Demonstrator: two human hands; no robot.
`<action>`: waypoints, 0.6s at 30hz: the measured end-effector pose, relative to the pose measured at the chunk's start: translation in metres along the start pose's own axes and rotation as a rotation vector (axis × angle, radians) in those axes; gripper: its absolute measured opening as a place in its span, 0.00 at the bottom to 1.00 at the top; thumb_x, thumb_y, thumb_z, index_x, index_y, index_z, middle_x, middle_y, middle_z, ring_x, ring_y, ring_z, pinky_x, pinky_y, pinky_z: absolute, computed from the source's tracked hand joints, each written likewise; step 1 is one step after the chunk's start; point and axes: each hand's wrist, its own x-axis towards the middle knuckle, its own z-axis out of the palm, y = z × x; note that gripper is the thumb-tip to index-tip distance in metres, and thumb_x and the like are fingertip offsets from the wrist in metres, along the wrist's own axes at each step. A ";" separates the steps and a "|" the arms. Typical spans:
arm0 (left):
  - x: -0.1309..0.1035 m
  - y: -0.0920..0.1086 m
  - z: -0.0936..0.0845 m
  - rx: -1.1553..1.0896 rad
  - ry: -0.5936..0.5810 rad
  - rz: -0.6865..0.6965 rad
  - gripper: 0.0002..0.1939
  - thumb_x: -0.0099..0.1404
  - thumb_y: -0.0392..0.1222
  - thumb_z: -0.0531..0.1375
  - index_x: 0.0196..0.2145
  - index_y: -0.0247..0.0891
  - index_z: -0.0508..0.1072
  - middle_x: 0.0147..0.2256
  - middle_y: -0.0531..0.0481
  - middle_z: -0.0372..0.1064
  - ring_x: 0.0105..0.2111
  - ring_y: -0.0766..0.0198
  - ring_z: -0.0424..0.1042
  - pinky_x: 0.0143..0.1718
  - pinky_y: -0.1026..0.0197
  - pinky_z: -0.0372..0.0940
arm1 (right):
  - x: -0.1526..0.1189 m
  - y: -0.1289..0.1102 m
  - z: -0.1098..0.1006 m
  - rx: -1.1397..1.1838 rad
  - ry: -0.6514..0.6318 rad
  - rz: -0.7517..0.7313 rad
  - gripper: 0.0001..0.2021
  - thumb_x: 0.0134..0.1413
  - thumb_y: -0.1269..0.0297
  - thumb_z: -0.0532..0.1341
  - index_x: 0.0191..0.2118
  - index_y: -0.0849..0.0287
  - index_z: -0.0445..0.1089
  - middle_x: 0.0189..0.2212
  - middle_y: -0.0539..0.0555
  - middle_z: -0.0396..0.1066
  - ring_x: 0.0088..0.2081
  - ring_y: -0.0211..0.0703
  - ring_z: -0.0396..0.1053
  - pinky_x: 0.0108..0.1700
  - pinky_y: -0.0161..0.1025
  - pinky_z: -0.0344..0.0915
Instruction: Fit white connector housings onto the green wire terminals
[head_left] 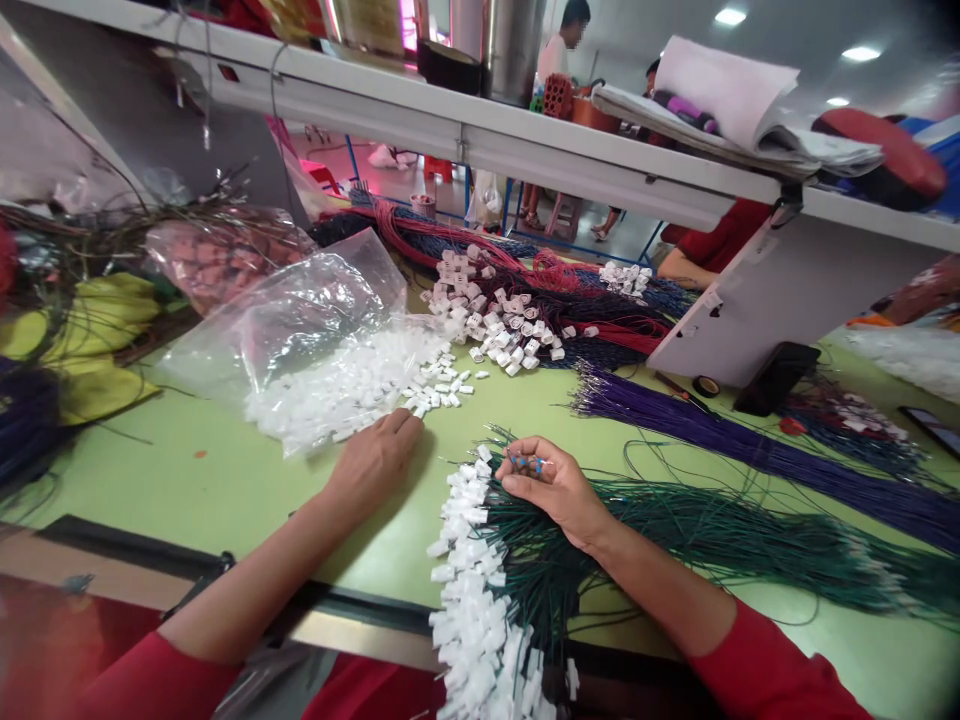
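My left hand (381, 452) rests low over the green table, fingers curled together and fingertips hidden beneath. Loose white plastic connectors (442, 390) lie just beyond its fingers, spilling from a clear plastic bag (322, 350). My right hand (559, 492) is closed around a few wires (534, 465), whose ends show blue bits and metal tips. Below and right of it stretches a bundle of dark green wires (697, 520). White connectors (472, 570) fitted on wire ends form a long row beside that bundle and hang over the table's front edge.
Purple wires (675, 430) lie at the right. Red wires with white connectors (517, 330) are heaped behind. A bag of reddish parts (225, 255) and yellow material (105, 330) sit left. A shelf (465, 140) crosses above the table. Other people are beyond it.
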 end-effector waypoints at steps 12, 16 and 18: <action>0.003 0.071 -0.022 -1.333 -0.118 -0.411 0.20 0.51 0.52 0.74 0.36 0.36 0.80 0.26 0.52 0.72 0.25 0.68 0.69 0.30 0.66 0.67 | 0.001 0.010 -0.007 -0.077 0.186 -0.087 0.19 0.39 0.48 0.74 0.29 0.58 0.74 0.30 0.50 0.71 0.35 0.40 0.66 0.42 0.38 0.65; 0.000 0.086 -0.014 -1.497 -0.161 -0.499 0.21 0.46 0.50 0.77 0.33 0.35 0.79 0.25 0.52 0.74 0.25 0.69 0.72 0.30 0.68 0.70 | -0.003 0.005 -0.005 -0.082 0.153 -0.086 0.18 0.41 0.50 0.74 0.28 0.59 0.72 0.27 0.48 0.68 0.31 0.37 0.61 0.37 0.36 0.61; -0.003 0.087 -0.011 -1.560 -0.173 -0.530 0.20 0.46 0.48 0.78 0.32 0.36 0.79 0.26 0.52 0.75 0.26 0.69 0.74 0.32 0.68 0.71 | -0.004 0.005 -0.004 -0.080 0.157 -0.098 0.18 0.42 0.51 0.73 0.28 0.59 0.71 0.26 0.48 0.67 0.30 0.36 0.60 0.36 0.36 0.59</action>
